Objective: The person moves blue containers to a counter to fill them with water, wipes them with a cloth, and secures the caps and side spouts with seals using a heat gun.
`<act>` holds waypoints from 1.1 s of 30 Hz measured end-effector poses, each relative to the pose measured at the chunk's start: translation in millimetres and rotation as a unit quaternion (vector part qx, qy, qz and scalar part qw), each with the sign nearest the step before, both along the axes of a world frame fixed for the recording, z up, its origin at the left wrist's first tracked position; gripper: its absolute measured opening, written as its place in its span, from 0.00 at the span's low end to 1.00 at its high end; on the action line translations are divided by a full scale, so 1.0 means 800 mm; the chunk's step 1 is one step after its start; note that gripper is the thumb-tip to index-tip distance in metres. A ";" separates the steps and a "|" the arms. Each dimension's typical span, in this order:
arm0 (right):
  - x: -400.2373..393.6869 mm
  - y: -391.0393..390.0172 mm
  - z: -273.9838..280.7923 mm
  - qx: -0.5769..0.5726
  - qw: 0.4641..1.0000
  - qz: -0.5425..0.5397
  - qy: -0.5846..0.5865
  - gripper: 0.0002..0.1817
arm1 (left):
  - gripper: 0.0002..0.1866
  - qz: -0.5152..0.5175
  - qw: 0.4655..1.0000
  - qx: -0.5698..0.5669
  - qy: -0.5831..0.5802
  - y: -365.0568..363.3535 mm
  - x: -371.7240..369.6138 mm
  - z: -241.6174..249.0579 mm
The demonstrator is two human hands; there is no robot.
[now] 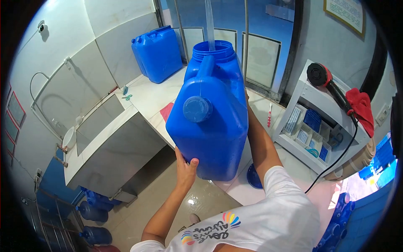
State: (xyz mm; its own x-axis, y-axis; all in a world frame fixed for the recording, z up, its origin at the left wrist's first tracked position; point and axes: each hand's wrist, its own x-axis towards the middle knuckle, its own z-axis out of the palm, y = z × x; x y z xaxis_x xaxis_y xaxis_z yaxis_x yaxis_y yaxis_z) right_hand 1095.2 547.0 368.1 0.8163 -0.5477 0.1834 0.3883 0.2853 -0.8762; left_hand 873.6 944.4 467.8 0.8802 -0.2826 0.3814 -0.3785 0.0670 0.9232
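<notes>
A large blue plastic jerrycan [210,143] fills the middle of the view, its round screw cap [197,108] facing me. At its top, the wide threaded mouth [215,51] is uncapped, and a clear column [210,21], either water or a tube, runs down into it. My left hand [186,169] grips the lower left edge, thumb showing and fingertips partly hidden by the can. Reaching along the other side, my right hand [247,96] holds the can near its upper right; nearly all its fingers are hidden behind it.
Another blue jerrycan [158,54] stands on the tiled counter at the back left, near scissors [126,97]. A red toothbrush [269,115] lies right. A grey shelf [294,98] carries a heat gun [329,86] and red cloth [362,110]. Water bottles [93,212] sit low left.
</notes>
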 end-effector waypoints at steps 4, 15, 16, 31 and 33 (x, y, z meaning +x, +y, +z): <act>-0.020 0.014 0.016 -0.066 0.997 -0.019 0.019 0.14 | 0.55 0.013 0.999 -0.008 -0.035 -0.008 0.004 -0.009; -0.444 -0.031 0.067 -0.149 0.936 -0.221 0.229 0.10 | 0.38 0.098 0.850 0.042 -0.516 0.001 -0.017 -0.057; -0.471 -0.048 0.064 -0.191 0.881 -0.332 0.279 0.10 | 0.38 0.093 0.851 0.036 -0.516 -0.004 -0.024 -0.060; -0.548 -0.139 0.038 -0.365 0.540 -0.277 0.706 0.16 | 0.24 -0.318 0.840 0.133 -0.419 -0.100 -0.094 -0.051; -0.546 -0.131 0.048 -0.370 0.538 -0.275 0.706 0.23 | 0.23 -0.331 0.840 0.136 -0.407 -0.113 -0.103 -0.047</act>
State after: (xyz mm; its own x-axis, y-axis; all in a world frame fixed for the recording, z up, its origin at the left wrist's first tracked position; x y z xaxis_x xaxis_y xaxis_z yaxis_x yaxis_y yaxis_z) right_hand 658.5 442.1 406.9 0.1804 -0.9810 -0.0719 -0.9655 -0.1626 -0.2034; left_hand 791.3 854.4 430.6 -0.0254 -0.7820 0.6228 -0.8555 0.3393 0.3911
